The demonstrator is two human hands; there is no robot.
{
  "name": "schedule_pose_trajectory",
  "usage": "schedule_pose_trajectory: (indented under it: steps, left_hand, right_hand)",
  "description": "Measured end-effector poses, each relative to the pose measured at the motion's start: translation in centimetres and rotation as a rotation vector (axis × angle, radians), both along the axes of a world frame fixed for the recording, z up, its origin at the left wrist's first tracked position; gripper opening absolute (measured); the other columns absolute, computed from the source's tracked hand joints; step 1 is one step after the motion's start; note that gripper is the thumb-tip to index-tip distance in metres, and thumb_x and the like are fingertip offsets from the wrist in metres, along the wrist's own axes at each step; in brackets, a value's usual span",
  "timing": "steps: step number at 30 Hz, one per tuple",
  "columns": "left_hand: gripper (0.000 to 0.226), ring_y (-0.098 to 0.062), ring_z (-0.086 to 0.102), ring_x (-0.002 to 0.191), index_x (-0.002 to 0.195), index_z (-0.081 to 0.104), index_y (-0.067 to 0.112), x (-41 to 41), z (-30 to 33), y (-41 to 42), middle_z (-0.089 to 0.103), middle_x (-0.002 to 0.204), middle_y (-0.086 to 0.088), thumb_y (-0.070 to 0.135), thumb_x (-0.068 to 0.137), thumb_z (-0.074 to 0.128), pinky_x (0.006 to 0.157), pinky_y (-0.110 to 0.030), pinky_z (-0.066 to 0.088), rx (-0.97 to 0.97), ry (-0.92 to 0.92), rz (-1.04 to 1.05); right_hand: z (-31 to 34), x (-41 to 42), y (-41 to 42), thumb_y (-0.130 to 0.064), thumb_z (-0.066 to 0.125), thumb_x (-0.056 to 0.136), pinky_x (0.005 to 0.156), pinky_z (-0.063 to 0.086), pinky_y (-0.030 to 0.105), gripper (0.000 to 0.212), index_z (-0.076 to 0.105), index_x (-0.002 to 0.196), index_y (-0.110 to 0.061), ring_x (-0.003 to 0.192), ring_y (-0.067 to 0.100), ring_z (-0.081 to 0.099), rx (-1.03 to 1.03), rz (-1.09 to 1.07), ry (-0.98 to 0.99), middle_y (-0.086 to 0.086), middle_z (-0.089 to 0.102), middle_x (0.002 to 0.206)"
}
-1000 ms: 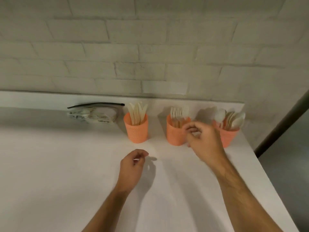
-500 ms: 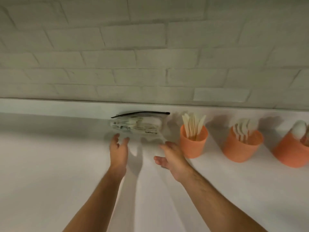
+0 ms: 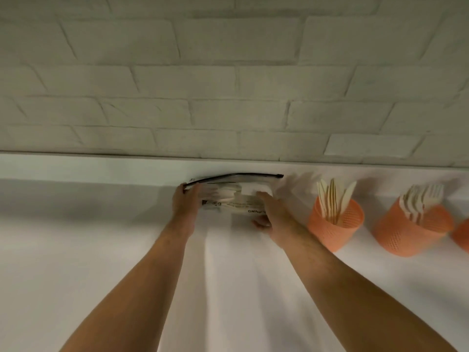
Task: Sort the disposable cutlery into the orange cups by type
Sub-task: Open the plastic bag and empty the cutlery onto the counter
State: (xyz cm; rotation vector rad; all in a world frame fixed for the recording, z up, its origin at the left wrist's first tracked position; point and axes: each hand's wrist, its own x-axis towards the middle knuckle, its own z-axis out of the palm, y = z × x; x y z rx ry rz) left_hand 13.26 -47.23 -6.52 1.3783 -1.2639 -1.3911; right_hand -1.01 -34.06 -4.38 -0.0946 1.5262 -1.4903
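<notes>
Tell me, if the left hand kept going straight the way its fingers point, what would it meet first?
The left hand is already on the plastic bag. Beyond that lies the white ledge under the brick wall, though depth is hard to judge.

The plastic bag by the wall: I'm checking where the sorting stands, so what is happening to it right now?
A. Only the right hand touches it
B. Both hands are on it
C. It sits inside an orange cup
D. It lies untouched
B: the left hand grips the left end of the plastic bag and the right hand covers its right end, left of the orange cups.
</notes>
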Motion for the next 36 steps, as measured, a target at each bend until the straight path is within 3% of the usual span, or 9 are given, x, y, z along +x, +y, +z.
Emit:
schedule_pose_trajectory:
  steps: [3,5,9,12,16,22,28,30,36]
  left_hand:
    - [0.024,-0.014,0.058,0.072,0.110,0.063,0.008,0.9,-0.8,0.5,0.066,0.096,-0.007,0.022,0.092,0.060,0.059,-0.024,0.045,0.055,0.059,0.029]
    - [0.018,-0.020,0.058,0.075,0.107,0.062,0.008,1.5,-1.0,1.3,0.064,0.092,-0.009,0.017,0.091,0.058,0.063,-0.028,0.046,0.099,0.137,0.053]
    - [0.009,-0.020,0.055,0.069,0.086,0.053,0.014,2.8,0.5,5.3,0.057,0.077,-0.003,0.007,0.090,0.054,0.059,-0.029,0.041,0.067,0.344,0.074]
    - [0.014,-0.028,0.058,0.074,0.088,0.055,0.020,3.8,2.4,9.9,0.060,0.085,-0.014,0.007,0.083,0.053,0.060,-0.032,0.039,0.019,0.425,0.022]
    - [0.018,-0.020,0.057,0.071,0.084,0.054,0.022,4.0,4.9,17.2,0.059,0.080,-0.001,0.006,0.091,0.054,0.061,-0.033,0.038,0.007,0.471,-0.013]
    - [0.014,-0.015,0.065,0.070,0.090,0.063,0.017,0.6,6.2,27.0,0.070,0.079,0.003,0.031,0.092,0.064,0.060,-0.030,0.050,0.016,0.336,-0.106]
    - [0.025,-0.004,0.046,0.053,0.073,0.055,0.014,-6.0,5.6,35.6,0.048,0.054,0.013,0.020,0.097,0.055,0.048,-0.013,0.039,0.047,0.224,-0.245]
    - [0.028,-0.007,0.042,0.054,0.069,0.055,0.015,-7.7,5.5,37.9,0.045,0.056,0.008,0.019,0.097,0.055,0.050,-0.014,0.039,0.036,0.162,-0.310]
    - [0.031,-0.012,0.056,0.081,0.074,0.059,0.026,-11.1,7.5,42.1,0.061,0.080,0.007,0.056,0.072,0.054,0.091,-0.045,0.040,-0.239,-0.297,-0.332]
  right_hand:
    - [1.1,0.6,1.0,-0.003,0.062,0.088,0.097,0.054,0.047,0.010,0.056,0.097,-0.004,0.079,0.023,0.059,-0.052,0.032,-0.187,0.014,0.058,0.090]
    - [1.7,1.1,2.0,0.002,0.060,0.084,0.089,0.057,0.046,0.015,0.057,0.098,-0.002,0.089,0.028,0.060,-0.040,0.065,-0.206,0.017,0.058,0.096]
    - [2.4,2.9,5.5,-0.022,0.077,0.080,0.064,0.056,0.036,0.055,0.048,0.126,-0.013,0.090,0.031,0.066,-0.081,0.122,-0.051,0.016,0.061,0.113]
    - [3.6,3.5,9.5,-0.046,0.071,0.087,0.060,0.054,0.035,0.045,0.050,0.123,-0.031,0.090,0.028,0.069,-0.162,0.127,0.061,0.009,0.062,0.117]
    - [4.1,2.0,16.0,-0.039,0.065,0.088,0.072,0.058,0.046,0.032,0.056,0.119,-0.044,0.102,0.027,0.069,-0.253,0.145,0.154,0.001,0.069,0.116]
    - [3.7,-4.0,26.7,-0.022,0.057,0.073,0.088,0.052,0.038,0.072,0.045,0.142,-0.039,0.119,0.020,0.063,-0.327,0.145,0.204,-0.004,0.067,0.130]
    - [3.0,-11.4,36.2,-0.042,0.064,0.090,0.111,0.038,0.036,0.056,0.050,0.142,-0.027,0.126,0.012,0.059,-0.229,0.155,0.183,-0.003,0.061,0.139]
    - [3.0,-13.3,38.6,-0.050,0.045,0.100,0.108,0.038,0.035,0.046,0.058,0.136,-0.025,0.126,0.012,0.059,-0.248,0.149,0.178,-0.001,0.064,0.136]
    - [3.4,-17.3,43.2,-0.031,0.048,0.105,0.100,0.052,0.040,0.030,0.072,0.116,-0.017,0.108,0.018,0.070,-0.182,-0.099,0.554,0.003,0.075,0.112]
